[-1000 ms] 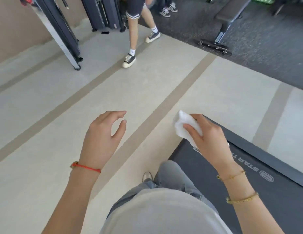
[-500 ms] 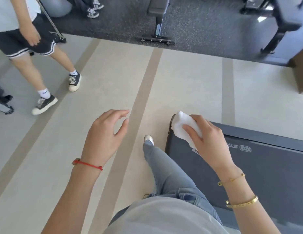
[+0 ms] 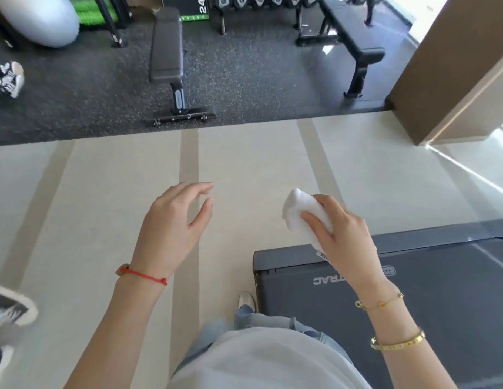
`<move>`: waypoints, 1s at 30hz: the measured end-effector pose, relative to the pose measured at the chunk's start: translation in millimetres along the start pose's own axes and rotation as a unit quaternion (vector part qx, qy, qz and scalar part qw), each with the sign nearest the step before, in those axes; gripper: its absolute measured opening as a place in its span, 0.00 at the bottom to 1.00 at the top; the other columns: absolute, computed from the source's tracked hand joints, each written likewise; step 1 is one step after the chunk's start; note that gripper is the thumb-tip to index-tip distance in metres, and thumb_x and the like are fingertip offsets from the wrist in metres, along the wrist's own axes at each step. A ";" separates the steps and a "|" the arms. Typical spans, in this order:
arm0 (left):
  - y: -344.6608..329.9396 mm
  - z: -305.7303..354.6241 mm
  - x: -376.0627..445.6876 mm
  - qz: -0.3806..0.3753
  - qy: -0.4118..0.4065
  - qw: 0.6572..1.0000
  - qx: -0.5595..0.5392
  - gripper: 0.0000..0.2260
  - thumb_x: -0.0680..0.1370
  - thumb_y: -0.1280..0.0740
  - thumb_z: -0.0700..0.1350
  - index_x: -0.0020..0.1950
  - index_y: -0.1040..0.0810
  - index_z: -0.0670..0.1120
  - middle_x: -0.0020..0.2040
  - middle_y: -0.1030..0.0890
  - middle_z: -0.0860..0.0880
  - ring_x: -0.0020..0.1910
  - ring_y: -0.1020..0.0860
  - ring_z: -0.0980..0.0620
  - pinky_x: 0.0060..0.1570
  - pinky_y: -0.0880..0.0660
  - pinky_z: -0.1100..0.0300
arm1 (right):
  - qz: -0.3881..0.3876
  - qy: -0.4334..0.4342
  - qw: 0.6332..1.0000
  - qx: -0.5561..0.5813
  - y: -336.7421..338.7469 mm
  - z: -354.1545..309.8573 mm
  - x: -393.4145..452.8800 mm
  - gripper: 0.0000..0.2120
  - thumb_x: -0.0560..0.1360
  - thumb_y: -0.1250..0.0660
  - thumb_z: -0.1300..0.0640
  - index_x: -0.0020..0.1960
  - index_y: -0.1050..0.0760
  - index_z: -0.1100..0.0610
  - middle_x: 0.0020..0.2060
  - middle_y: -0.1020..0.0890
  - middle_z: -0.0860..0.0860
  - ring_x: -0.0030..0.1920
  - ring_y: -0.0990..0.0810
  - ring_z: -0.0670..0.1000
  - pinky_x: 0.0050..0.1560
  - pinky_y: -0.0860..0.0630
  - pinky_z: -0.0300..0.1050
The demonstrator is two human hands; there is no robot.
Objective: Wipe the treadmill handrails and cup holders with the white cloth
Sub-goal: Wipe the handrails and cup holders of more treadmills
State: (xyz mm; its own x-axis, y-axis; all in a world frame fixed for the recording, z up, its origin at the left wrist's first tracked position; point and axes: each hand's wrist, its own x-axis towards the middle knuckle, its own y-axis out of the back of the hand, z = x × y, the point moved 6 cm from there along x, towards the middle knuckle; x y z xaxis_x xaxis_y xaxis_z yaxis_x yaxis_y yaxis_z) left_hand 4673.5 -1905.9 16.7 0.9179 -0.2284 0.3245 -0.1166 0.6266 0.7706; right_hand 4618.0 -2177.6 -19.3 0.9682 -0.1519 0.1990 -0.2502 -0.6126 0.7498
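The treadmill (image 3: 413, 299) shows only as the rear end of its dark deck, low at the right, its squared back corner just beside the person's shoe (image 3: 246, 300). The handrails and cup holders are out of view. Ahead of that corner the pale floor (image 3: 104, 220) with its tan stripes runs broad and bare as far as the edge of the dark speckled rubber mat (image 3: 244, 88), which crosses the whole view beyond the treadmill. On the mat a black weight bench (image 3: 166, 49) stands end-on with its foot bar near the mat's edge, and a second bench (image 3: 351, 32) lies farther right. A brown pillar (image 3: 441, 74) rises beyond the treadmill at the right, its base at the mat's edge. Other people's sneakers (image 3: 9, 307) sit at the far left border, well apart from the treadmill.

The left hand (image 3: 171, 226) hangs in the air above the floor, left of the treadmill corner, fingers loosely bent and thumb apart, holding nothing. The right hand (image 3: 340, 237) is above the treadmill's back edge and grips the white cloth (image 3: 301, 209), bunched up, with thumb and fingers curled round it; the cloth's free end sticks out ahead of the fingers, clear of the deck.
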 end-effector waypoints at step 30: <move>-279.6 74.1 565.8 -0.281 -0.371 0.878 -0.114 0.11 0.79 0.35 0.45 0.60 0.20 0.47 0.53 0.19 0.52 0.53 0.20 0.51 0.57 0.24 0.49 | 0.293 -0.339 0.891 -0.077 45.8 145.5 362.3 0.11 0.79 0.39 0.45 0.58 0.27 0.48 0.42 0.21 0.43 0.39 0.23 0.47 0.38 0.27 0.42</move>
State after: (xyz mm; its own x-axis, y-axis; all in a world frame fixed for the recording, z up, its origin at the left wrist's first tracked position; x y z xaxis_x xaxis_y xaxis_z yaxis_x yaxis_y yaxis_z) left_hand 5197.4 -2265.5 25.5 0.2964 -0.9184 0.2620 0.4319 0.3736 0.8209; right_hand 4958.5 -2373.6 -4.7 0.4404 -0.8759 0.1971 -0.6613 -0.1679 0.7311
